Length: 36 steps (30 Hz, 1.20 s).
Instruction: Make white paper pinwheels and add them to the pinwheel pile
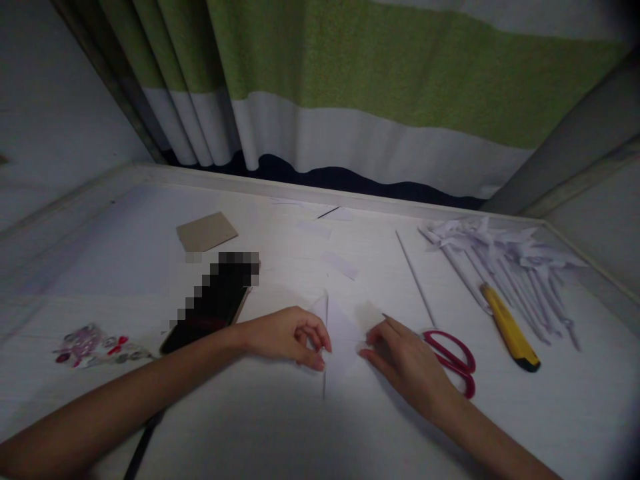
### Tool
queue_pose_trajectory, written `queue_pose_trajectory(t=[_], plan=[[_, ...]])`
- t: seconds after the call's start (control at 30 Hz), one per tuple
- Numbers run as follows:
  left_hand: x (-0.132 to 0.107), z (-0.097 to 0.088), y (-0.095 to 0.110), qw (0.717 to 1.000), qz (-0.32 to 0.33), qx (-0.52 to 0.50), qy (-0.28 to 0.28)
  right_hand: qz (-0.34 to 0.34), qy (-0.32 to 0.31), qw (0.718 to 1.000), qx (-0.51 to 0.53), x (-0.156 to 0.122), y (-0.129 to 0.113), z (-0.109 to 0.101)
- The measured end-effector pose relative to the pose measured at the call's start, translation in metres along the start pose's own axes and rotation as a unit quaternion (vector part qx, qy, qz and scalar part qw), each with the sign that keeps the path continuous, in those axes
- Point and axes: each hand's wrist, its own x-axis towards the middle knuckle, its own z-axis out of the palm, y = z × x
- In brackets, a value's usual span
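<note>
A small white sheet of paper (345,353) lies between my hands, with a raised or folded edge along its left side. My left hand (295,337) is closed, pinching that left edge between thumb and fingers. My right hand (403,357) has its thumb and index finger curled together at the paper's right edge. Red-handled scissors (463,353) lie just right of my right hand, partly hidden behind it. A thin dark point shows above the right fingers; I cannot tell whether it belongs to the scissors.
Several white paper pinwheels on sticks (510,260) lie at the right, beside a yellow utility knife (510,330). A thin white stick (416,277) points towards the scissors. Left are a phone (210,307), a cardboard piece (207,231) and bagged beads (93,343). Paper scraps (340,265) lie ahead.
</note>
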Motion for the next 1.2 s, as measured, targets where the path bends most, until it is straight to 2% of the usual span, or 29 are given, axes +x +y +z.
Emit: queue_pose_trajectory(t=[0.33,0.53,0.67,0.93,1.2], plan=[[0.0,-0.002,0.001,1.0,0.009,-0.006,-0.02,-0.009,-0.029,0.991,0.133,0.003,-0.011,-0.01],[0.0,-0.004,-0.001,0.999,0.007,-0.008,-0.032,-0.048,-0.123,0.969,0.208,0.009,-0.016,-0.022],[-0.001,-0.004,-0.001,0.999,0.008,-0.009,-0.039,-0.063,-0.195,0.941,0.268,0.013,-0.014,-0.028],[-0.003,-0.005,0.001,0.999,0.019,0.007,-0.038,-0.077,-0.13,0.947,0.285,0.023,-0.017,-0.016],[-0.004,-0.004,0.005,0.999,0.012,0.023,-0.031,-0.014,-0.077,0.96,0.269,0.026,-0.027,0.006]])
